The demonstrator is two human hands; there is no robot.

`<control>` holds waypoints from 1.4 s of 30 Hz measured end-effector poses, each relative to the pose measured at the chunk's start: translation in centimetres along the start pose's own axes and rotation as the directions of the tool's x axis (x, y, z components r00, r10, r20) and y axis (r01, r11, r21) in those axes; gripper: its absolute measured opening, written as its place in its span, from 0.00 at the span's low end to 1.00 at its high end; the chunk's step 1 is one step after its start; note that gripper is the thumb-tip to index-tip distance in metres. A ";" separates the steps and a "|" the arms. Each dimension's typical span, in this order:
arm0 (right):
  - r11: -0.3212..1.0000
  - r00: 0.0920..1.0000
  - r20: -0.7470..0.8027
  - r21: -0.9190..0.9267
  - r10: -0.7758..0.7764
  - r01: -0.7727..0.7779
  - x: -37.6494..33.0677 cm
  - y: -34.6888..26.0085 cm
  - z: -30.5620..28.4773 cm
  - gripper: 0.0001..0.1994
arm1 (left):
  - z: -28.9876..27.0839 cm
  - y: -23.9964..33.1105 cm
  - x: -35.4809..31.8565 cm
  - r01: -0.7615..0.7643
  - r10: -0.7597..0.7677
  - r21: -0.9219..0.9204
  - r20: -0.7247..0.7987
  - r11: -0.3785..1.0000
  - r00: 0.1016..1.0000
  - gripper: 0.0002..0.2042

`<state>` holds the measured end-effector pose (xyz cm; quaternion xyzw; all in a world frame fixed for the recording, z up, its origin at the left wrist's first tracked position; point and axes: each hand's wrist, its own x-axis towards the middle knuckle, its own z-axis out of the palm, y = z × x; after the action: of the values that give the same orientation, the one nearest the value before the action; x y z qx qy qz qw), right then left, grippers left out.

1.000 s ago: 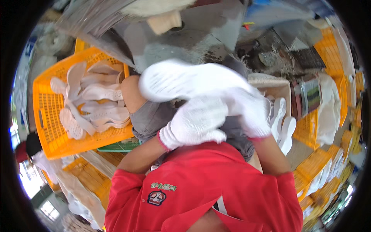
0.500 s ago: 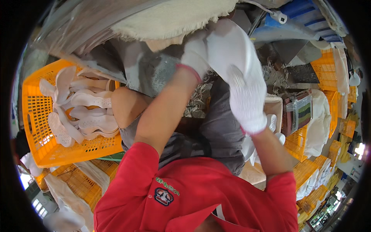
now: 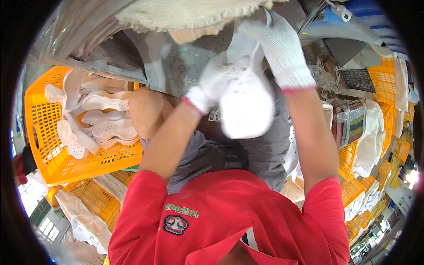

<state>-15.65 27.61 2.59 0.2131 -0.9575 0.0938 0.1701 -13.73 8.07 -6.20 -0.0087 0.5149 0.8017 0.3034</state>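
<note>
A white shoe sole (image 3: 247,108), moulded and dotted with small dark holes at its broad end, hangs over my lap. It is blurred and overexposed. My left hand (image 3: 216,81), in a white knitted glove, closes on its narrow middle from the left. From the upper right my right hand (image 3: 285,51), gloved alike, grips its far part near the fluffy cloth edge; its fingertips are partly hidden. Beyond the hands is a grey machine surface (image 3: 185,66) under a cream fluffy cloth pad (image 3: 176,17).
On my left an orange crate (image 3: 42,137) holds several similar white soles (image 3: 112,128). Orange crates (image 3: 351,159) with white cloth stand on the right, beside a striped bundle (image 3: 351,123). Ahead right are a grey nozzle-like tool (image 3: 353,33) and scraps (image 3: 322,79) below.
The sole has swung down toward me, its broad end now over my lap. My left hand has moved onto its middle, and my right hand has risen to its far part.
</note>
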 end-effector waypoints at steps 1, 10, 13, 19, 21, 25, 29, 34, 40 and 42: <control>0.990 0.995 0.070 0.113 0.076 -0.084 -1.0 -1.0 -1.8 0.19 | 1.7 -1.1 0.7 -0.100 0.094 -0.162 -0.042 0.982 0.995 0.23; 0.664 0.696 -0.194 0.551 0.691 -0.506 -6.5 -4.7 -6.8 0.46 | 9.5 0.7 6.9 -0.229 0.136 -0.435 -0.235 0.871 0.963 0.17; 0.765 0.754 -0.188 0.316 0.630 -0.561 -7.0 -4.8 -5.3 0.47 | 9.1 -0.3 6.5 -0.176 0.025 -0.462 -0.316 0.869 0.948 0.16; 0.592 0.646 -0.161 0.602 0.747 -0.535 -3.9 -2.4 -2.2 0.44 | 5.0 -1.3 11.0 -0.294 0.241 -0.184 -0.262 0.938 0.934 0.18; 0.654 0.670 -0.188 0.510 0.718 -0.559 -2.3 -1.1 -0.7 0.43 | 2.0 -0.2 12.6 -0.360 0.406 0.325 -0.085 0.875 0.910 0.22; 0.519 0.652 0.049 0.562 0.757 -0.645 1.0 1.2 1.7 0.39 | -4.2 2.0 9.6 0.234 -0.087 0.302 -0.431 0.924 0.898 0.35; 0.919 0.949 0.122 -0.313 0.290 -0.241 3.0 1.9 2.5 0.17 | -6.1 4.5 1.6 0.044 0.197 0.878 -0.155 0.477 0.968 0.35; 0.858 0.913 0.114 0.313 0.391 -0.407 1.3 0.0 -0.6 0.21 | 2.1 1.8 0.9 -0.107 0.133 0.291 -0.070 0.951 0.989 0.24; 0.984 0.976 0.201 -0.174 0.079 -0.044 -5.5 -5.2 -6.7 0.29 | 4.9 0.9 7.1 -0.179 0.126 -0.209 -0.244 0.961 0.962 0.15; 0.960 0.990 0.122 -0.260 -0.075 0.105 -5.9 -4.3 -5.8 0.22 | 3.5 1.4 6.3 -0.073 0.057 -0.136 -0.115 0.988 0.992 0.15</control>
<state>-7.09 27.44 6.31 0.2365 -0.9587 -0.0551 0.1480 -18.50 13.55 -5.52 -0.0576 0.4735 0.8436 0.2466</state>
